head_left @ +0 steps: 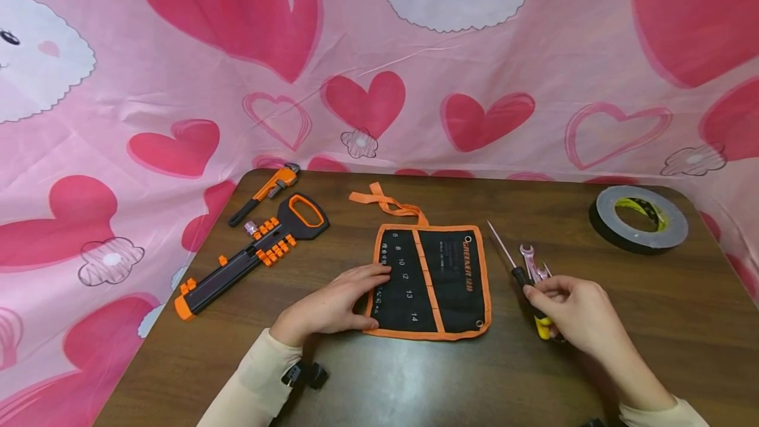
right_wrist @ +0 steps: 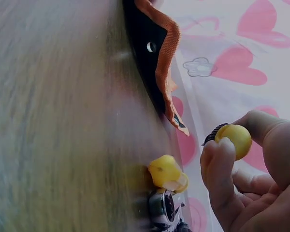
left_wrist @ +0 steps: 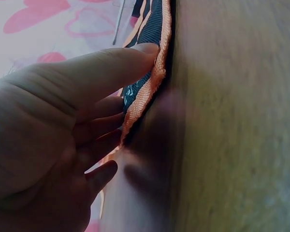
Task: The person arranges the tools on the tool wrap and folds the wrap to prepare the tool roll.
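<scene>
A black tool pouch [head_left: 450, 282] with orange trim and printed size numbers lies flat on the table. My left hand [head_left: 335, 302] rests on its left side, fingers over the printed strip and thumb at the lower left corner. In the left wrist view the thumb touches the pouch's orange edging [left_wrist: 145, 99]. To the right of the pouch, my right hand [head_left: 572, 312] pinches a screwdriver [head_left: 520, 275] by its black and yellow handle, shaft pointing away. The right wrist view shows its yellow handle end [right_wrist: 236, 140]. Wrenches [head_left: 530, 262] lie beside that hand, with another yellow-ended item [right_wrist: 164, 171] close by.
An orange pipe wrench [head_left: 275, 184] lies at the back left, near a black and orange tool holder [head_left: 252, 256] with a small shiny piece on it. An orange tie strap [head_left: 391, 203] extends behind the pouch. A roll of tape [head_left: 640, 219] sits at the back right.
</scene>
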{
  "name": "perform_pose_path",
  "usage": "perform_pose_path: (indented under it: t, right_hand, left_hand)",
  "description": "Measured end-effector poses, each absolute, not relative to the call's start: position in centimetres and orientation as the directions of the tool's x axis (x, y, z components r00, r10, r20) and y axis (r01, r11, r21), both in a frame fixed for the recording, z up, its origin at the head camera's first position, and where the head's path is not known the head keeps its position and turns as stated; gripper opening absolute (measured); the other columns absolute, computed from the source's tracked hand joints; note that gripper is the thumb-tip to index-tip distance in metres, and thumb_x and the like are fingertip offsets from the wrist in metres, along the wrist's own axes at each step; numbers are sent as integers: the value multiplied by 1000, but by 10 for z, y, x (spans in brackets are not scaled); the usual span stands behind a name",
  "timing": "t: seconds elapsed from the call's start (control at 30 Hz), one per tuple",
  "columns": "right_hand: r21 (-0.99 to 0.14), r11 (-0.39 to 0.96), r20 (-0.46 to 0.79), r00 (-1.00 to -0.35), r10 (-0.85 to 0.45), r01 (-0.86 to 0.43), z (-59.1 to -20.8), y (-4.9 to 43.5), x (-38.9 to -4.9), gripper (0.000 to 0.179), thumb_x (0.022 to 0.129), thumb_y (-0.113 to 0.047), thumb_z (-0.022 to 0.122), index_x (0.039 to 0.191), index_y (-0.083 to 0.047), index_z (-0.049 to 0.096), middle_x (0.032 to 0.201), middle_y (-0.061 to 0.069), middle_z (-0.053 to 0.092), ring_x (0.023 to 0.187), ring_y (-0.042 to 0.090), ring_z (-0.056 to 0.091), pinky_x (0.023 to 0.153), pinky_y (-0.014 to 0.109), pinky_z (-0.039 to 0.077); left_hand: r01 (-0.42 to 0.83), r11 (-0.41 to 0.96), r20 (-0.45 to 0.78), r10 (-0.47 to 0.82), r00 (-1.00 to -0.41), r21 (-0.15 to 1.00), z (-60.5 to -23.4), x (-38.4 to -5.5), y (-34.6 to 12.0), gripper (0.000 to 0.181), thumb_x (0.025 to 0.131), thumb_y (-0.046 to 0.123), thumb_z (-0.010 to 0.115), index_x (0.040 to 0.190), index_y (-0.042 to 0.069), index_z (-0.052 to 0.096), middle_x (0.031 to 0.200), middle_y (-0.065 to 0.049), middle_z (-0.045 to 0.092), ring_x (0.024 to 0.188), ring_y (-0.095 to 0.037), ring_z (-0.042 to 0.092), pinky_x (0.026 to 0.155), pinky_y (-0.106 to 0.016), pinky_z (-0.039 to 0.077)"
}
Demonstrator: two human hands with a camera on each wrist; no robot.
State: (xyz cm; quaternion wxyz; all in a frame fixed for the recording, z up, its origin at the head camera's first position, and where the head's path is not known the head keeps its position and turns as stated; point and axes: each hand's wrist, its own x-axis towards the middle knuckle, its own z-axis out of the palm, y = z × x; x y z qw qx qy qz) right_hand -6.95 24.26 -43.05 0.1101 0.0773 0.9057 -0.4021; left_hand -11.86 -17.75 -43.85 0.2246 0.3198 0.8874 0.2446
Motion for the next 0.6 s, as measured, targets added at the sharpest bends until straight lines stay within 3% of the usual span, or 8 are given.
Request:
perform_pose_path:
  t: [0.1, 0.33, 0.6]
  right_hand:
    - [-722, 657, -253, -967, 42, 218, -429, 242, -69, 46, 103, -38, 75, 117, 5, 73, 72, 1, 75, 57, 17, 71, 52, 31, 55]
    - [-689, 712, -170, -985, 18, 132, -428, 242, -67, 40, 103, -37, 76, 115, 1, 78, 78, -1, 78, 61, 6, 62, 54, 27, 46]
    - [-722, 691, -84, -994, -63, 17, -429, 243, -61, 26, 104, -24, 75, 117, -3, 80, 83, 0, 78, 65, 1, 58, 55, 26, 44]
  left_hand:
    - [459, 680, -245, 676, -695, 572, -438, -119, -178, 80, 96, 30, 84, 164, 12, 47, 177, -1, 35, 165, -29, 30, 133, -57, 28]
    - [478, 681, -230, 678, -698, 555, -439, -120, -177, 79, 97, 32, 84, 164, 13, 47, 176, -2, 36, 165, -28, 31, 132, -56, 30]
    - [488, 661, -214, 693, -688, 570, -440, -119, -175, 81, 96, 31, 85, 165, 13, 46, 177, -1, 34, 167, -27, 27, 132, -54, 32]
